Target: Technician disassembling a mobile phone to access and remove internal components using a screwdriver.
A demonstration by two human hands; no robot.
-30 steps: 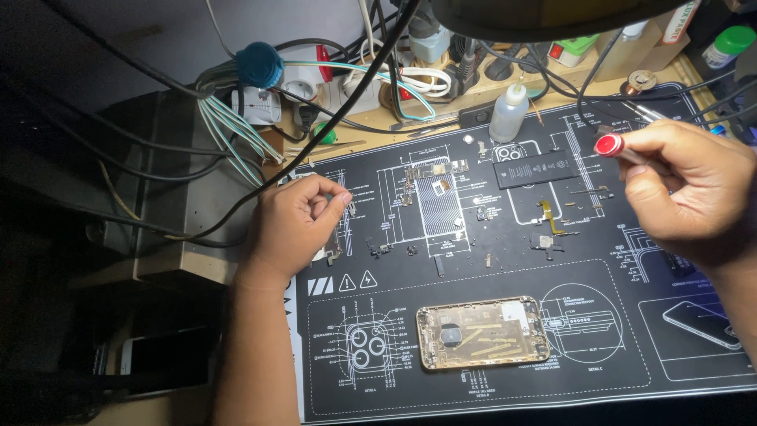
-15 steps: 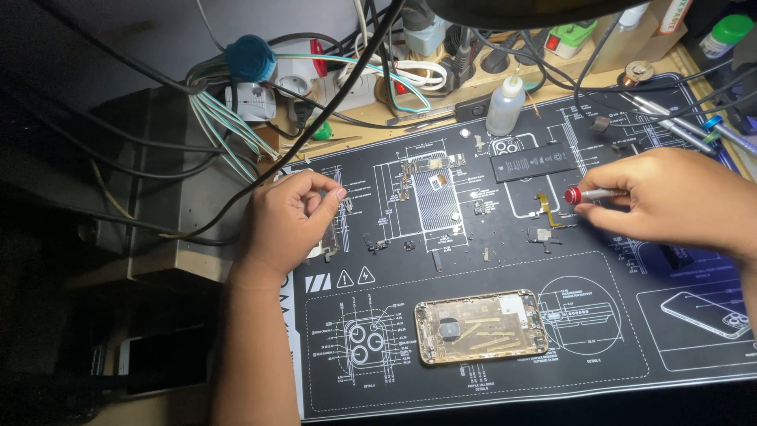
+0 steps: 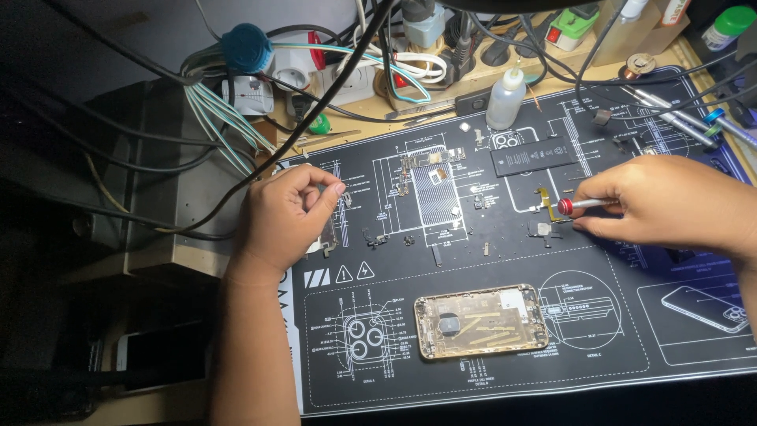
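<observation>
Right hand [image 3: 670, 207], right of frame: fingers pinch a slim red-capped metal screwdriver [image 3: 582, 204]. Left hand [image 3: 285, 217], left of centre: fingers curled, possibly pinching a tiny part. Loose screws on the black printed repair mat [image 3: 394, 371] could scatter if brushed.

Electronics repair workshop, black schematic work mat [image 3: 615, 331] on the tabletop, gutted gold phone housing [image 3: 481, 321], loose phone parts, small solvent bottle [image 3: 505, 98], precision screwdriver [image 3: 587, 204], power strip [image 3: 347, 79], tangled cables overhead
</observation>
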